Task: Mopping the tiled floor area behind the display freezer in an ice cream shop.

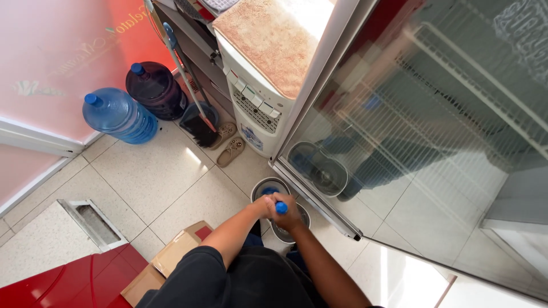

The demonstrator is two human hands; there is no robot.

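Both hands grip the blue mop handle [281, 207], left hand [266, 205] and right hand [290, 214] closed around it; it stands upright, seen end-on, directly over the grey mop bucket [268, 187] on the tiled floor [171, 177] beside the glass fridge door [434, 142].

Two large water jugs [137, 102] are counted against the wall, one blue, one dark. One broom [197, 122], one pair of sandals [227, 142], one mop bucket [279, 197], one cardboard box [168, 259] and two hands [279, 208] are noted.
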